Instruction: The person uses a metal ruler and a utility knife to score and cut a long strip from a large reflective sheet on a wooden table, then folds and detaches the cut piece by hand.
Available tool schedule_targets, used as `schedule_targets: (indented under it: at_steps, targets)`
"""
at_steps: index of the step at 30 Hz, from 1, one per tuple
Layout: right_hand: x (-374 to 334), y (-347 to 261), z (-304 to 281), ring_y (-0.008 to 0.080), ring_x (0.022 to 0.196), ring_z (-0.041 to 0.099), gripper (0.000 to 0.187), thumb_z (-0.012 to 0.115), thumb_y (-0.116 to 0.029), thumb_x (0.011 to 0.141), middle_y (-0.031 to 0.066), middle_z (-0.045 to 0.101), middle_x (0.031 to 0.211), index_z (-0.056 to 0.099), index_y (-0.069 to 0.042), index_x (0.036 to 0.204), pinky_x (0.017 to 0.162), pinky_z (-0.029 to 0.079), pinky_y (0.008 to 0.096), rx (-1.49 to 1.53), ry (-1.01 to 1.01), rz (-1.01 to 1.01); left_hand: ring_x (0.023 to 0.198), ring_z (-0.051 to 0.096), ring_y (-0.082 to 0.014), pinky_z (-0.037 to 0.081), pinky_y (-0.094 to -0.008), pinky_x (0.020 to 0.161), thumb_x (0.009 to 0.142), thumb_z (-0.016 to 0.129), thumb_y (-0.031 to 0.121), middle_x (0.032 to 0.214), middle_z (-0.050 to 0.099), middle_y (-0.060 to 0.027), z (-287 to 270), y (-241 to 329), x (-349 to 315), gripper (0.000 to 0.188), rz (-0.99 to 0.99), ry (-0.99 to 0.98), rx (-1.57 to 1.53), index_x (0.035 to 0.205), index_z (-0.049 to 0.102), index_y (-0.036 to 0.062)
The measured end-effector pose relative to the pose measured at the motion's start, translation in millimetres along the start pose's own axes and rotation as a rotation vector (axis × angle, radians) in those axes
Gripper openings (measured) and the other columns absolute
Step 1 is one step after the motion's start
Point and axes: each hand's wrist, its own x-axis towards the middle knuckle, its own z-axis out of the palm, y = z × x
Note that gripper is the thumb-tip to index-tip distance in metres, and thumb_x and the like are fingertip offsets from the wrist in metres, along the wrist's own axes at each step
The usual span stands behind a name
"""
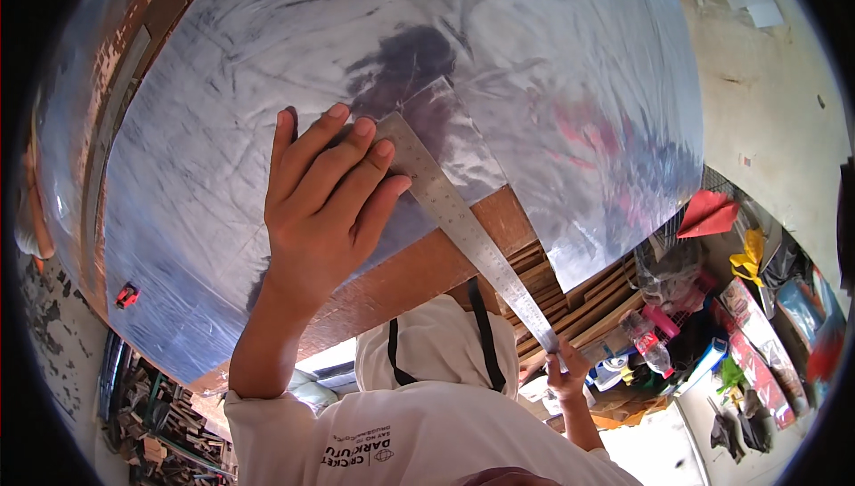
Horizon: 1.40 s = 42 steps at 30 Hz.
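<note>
A large, glossy, silvery-blue sheet (267,68) with wrinkled reflections covers the brown board (392,281). I cannot tell whether it is film or metal. A long metal ruler (472,241) slants across it, its far end on the sheet and its near end out past the edge. My left hand (325,188) lies palm down on the sheet with fingers stretched out, the fingertips and thumb against the ruler's far end. A dark patch shows under those fingers, too hidden to name. My right hand (567,372) grips the ruler's near end, at the lower right.
A small red object (127,295) sits on the sheet's left side. Wooden strips (597,303) lie beneath the board's near edge. At right are a plastic bottle (647,344), a red folded piece (708,214) and assorted clutter. Scrap pieces (169,424) fill the lower left.
</note>
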Motion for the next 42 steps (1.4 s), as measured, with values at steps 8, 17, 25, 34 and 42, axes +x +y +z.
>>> schedule_targets:
  at_steps: [8,17,25,34,42]
  targets:
    - [0.0,-1.4,0.6,0.0297,0.061,0.065,0.045,0.067,-0.003,0.084,0.0172,0.068,0.078,0.065,0.005,0.128,0.059,0.052,0.0344,0.035,0.002,0.023,0.122,0.064,-0.0293,0.035,-0.0532,0.12,0.08,0.085,0.018,0.113,0.074,-0.0073,-0.6,0.6,1.3,0.026,-0.002,0.012,0.006,0.101,0.078,0.0055]
    - [9.9,-7.7,4.9,0.0303,0.065,0.069,0.052,0.07,-0.001,0.082,0.0149,0.072,0.08,0.066,-0.003,0.133,0.06,0.055,0.0346,0.039,0.065,-0.027,0.124,0.063,-0.0312,0.036,-0.0539,0.117,0.081,0.085,0.013,0.113,0.072,-0.0068,1.3,3.4,0.1,0.022,0.023,0.071,0.014,0.101,0.077,0.0067]
    - [6.0,3.0,18.7,0.0275,0.065,0.068,0.046,0.071,-0.002,0.084,0.0154,0.07,0.079,0.068,-0.001,0.13,0.064,0.053,0.0334,0.091,0.141,-0.043,0.12,0.063,-0.0337,0.037,-0.0574,0.114,0.083,0.082,0.013,0.109,0.071,-0.0083,0.0,7.4,1.1,0.019,0.069,0.119,0.015,0.099,0.076,0.0047]
    - [-3.2,10.6,24.5,0.0241,0.059,0.066,0.041,0.076,-0.006,0.084,0.0159,0.067,0.072,0.071,0.0,0.125,0.062,0.051,0.0311,0.066,0.196,0.021,0.12,0.063,-0.0342,0.039,-0.0597,0.11,0.086,0.08,0.014,0.109,0.071,-0.0093,1.7,7.2,-2.6,0.018,0.125,0.149,0.003,0.1,0.076,0.0047]
    - [-8.0,-15.1,7.9,0.0128,0.053,0.054,0.04,0.079,-0.009,0.084,0.0144,0.058,0.063,0.073,0.001,0.122,0.055,0.045,0.0292,0.135,0.279,0.02,0.121,0.063,-0.0343,0.037,-0.0618,0.112,0.088,0.078,0.015,0.113,0.072,-0.01,3.2,1.8,-6.9,0.018,0.132,0.217,-0.045,0.103,0.076,0.0048]
